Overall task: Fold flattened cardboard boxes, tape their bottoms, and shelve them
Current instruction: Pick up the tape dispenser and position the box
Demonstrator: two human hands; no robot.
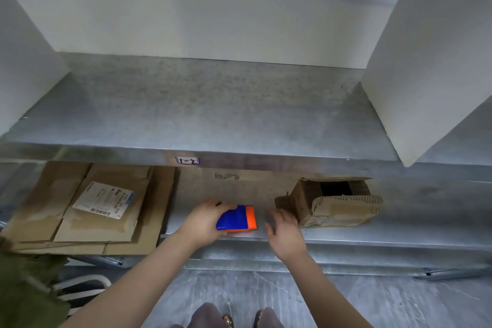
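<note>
Head view showed the left hand (205, 221) with fingers curled round a blue-and-orange tape dispenser (239, 218) at the front lip of the lower shelf (399, 231). The right hand (286, 231) was just beside it, fingers loosely spread, holding nothing. The flattened cardboard boxes (101, 216) lay stacked to the left. A slack grip could have dropped the dispenser off that edge.

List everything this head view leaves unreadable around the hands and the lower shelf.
All in the head view:
- the blue and orange object: left end covered by the left hand; what it is stays unclear.
- the right hand: fingertips blurred, contact with the lower shelf unclear.
- the label on the flattened cardboard: print too small.
- the torn box: inside too dark.
- back of the lower shelf: hidden by the upper shelf.
</note>
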